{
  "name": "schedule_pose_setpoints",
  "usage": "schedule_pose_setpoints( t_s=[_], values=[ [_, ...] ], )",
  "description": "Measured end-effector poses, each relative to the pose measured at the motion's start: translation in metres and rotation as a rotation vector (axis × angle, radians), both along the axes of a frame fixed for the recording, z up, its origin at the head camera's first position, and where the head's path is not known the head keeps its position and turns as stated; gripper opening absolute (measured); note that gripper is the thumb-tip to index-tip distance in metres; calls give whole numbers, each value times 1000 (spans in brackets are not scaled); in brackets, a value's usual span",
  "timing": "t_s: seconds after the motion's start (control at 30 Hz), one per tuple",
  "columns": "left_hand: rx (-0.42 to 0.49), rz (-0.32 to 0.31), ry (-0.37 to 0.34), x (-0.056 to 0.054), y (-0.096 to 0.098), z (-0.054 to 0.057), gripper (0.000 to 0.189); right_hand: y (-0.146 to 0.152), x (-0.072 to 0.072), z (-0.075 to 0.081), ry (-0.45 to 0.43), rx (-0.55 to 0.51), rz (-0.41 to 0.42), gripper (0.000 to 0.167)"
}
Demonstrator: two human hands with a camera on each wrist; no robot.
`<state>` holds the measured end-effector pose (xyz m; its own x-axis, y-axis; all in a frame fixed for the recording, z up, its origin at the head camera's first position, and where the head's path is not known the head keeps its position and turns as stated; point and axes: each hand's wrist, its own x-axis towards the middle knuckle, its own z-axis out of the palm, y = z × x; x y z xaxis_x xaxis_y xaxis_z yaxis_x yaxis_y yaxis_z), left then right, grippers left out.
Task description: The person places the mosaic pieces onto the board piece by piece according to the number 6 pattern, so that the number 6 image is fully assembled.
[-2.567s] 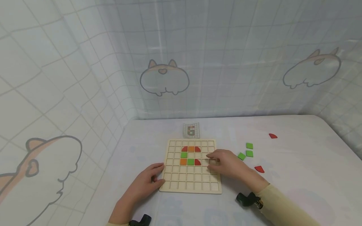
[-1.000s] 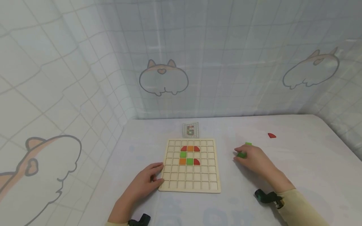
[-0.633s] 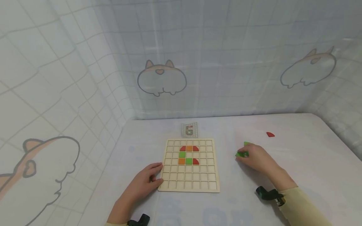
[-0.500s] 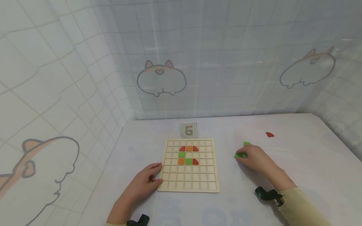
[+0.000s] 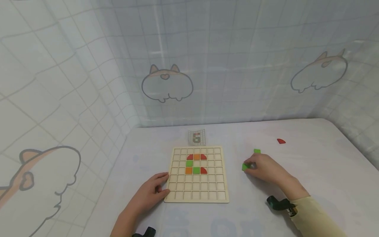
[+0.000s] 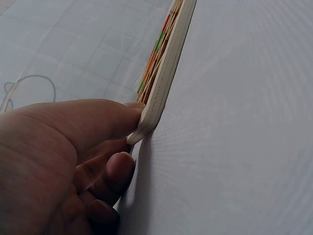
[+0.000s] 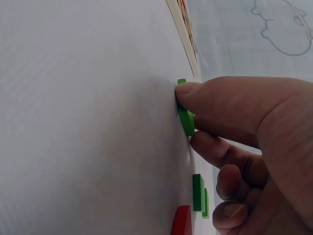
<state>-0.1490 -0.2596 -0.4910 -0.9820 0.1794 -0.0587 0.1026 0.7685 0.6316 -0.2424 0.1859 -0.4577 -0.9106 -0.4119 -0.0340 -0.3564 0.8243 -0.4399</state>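
Observation:
In the head view, my left hand [image 5: 151,193] rests at the left edge of a light wooden grid board [image 5: 204,187]. The left wrist view shows its thumb touching the board's corner edge, with the other fingers loosely bent. To the right of the board, my right hand [image 5: 263,168] pinches a square green tile [image 7: 185,115] between thumb and fingers, low over the table. Set in the board are red quarter-round tiles [image 5: 203,157], orange square tiles [image 5: 196,157] and green square tiles [image 5: 189,163], forming a C-like outline.
Another loose green tile [image 5: 257,151] lies just beyond my right hand. A red quarter-round tile [image 5: 281,141] sits farther right; another red tile [image 7: 182,221] appears near the right wrist. Behind the board lies a small pattern card [image 5: 196,137]. A patterned curtain [image 5: 225,82] surrounds the table.
My right hand has gone from the board's right edge to the loose green tiles, taken hold of one and shifted it slightly left. The left hand stays at the board.

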Motion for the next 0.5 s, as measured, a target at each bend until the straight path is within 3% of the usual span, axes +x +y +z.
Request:
schedule_pose_setpoints(
  t_s=[0.5],
  values=[
    [23, -24, 28, 1, -3, -2, 58, -4, 1, 0, 32, 19, 48, 16]
  ],
)
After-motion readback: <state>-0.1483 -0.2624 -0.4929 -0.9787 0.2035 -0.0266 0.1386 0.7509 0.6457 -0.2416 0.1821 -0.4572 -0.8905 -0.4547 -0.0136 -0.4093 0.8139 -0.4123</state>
